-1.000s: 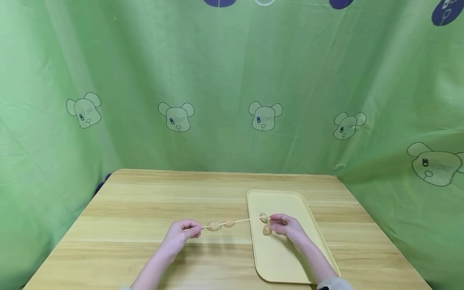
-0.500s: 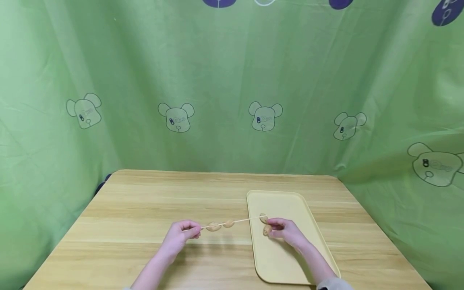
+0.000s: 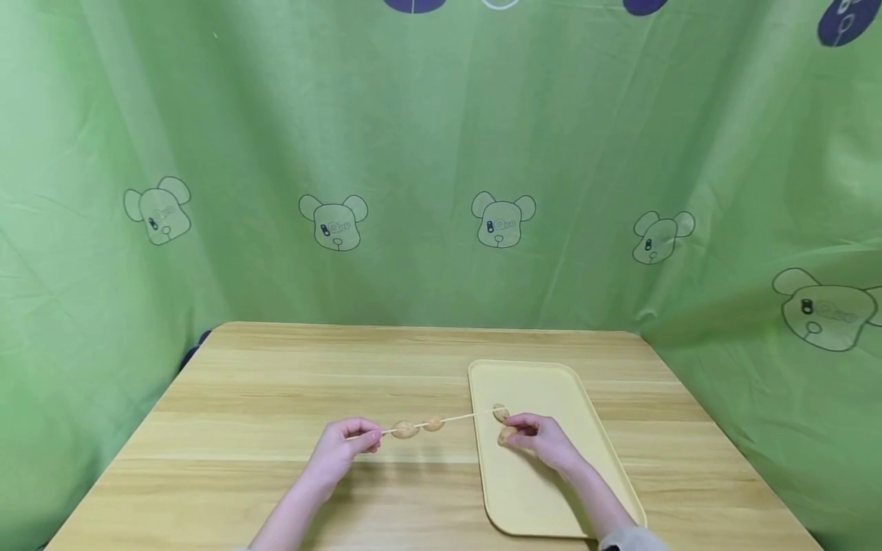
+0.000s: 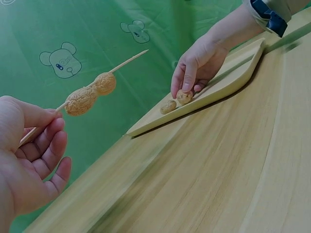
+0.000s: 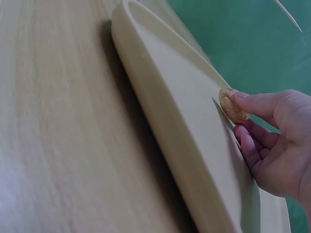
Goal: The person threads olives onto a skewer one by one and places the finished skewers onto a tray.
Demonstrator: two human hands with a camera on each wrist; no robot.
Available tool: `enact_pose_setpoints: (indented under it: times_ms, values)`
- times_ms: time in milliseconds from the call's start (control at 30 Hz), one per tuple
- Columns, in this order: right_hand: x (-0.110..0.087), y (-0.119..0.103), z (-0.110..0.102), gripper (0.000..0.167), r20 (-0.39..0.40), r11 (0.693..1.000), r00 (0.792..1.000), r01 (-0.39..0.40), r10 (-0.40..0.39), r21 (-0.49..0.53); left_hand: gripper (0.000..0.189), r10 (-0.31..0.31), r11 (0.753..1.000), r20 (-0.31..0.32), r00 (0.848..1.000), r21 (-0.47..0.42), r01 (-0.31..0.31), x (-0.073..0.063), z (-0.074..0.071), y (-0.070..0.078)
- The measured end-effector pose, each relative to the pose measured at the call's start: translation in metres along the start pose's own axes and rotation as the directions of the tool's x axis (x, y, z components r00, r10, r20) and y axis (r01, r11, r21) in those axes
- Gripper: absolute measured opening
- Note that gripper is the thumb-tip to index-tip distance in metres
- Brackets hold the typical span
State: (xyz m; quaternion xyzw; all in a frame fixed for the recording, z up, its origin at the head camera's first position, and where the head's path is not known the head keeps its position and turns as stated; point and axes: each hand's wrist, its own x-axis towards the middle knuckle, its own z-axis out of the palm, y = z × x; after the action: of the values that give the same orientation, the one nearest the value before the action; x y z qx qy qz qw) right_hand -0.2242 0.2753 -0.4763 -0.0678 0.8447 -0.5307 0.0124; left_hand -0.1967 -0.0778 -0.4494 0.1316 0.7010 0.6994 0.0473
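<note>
Well, the left hand (image 3: 341, 441) pinches one end of the stick (image 4: 129, 61) between thumb and fingers, likely so the rest can poke out freely. The big ball (image 4: 81, 101) and the small ball (image 4: 104, 83) are on the stick, the big one nearer that hand, and the bare tip points out past them over the tray (image 3: 537, 490). The right hand (image 3: 549, 444) has its thumb and fingers clamped on the near ball (image 4: 184, 96); holding just its sides seems a good way to get a firm grip on something so little. I can't tell if that ball touches the tray. The far ball (image 4: 168, 107) sits on the tray, just beside it. The tray lies flat on the table (image 3: 276, 383), perhaps there to keep balls from rolling off. A second ago, the right hand's fingers were only next to the near ball; now they pinch it. The left hand and stick look much the same.
</note>
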Motion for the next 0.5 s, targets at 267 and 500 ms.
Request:
enact_pose_setpoints:
  times_ms: [267,500]
  values:
    - [-0.0045,-0.0042,-0.0043,0.034,-0.03,0.992,0.999,-0.04,0.044,0.123,0.02,-0.002,1.0,-0.001,1.0,0.004,0.002,-0.0009,-0.0024,-0.0024]
    - [-0.0064,-0.0022,-0.0078,0.041,0.03,0.961,0.999,-0.035,0.028,0.273,0.022,-0.048,0.999,-0.001,0.999,0.01,0.048,-0.0008,-0.0026,-0.0019]
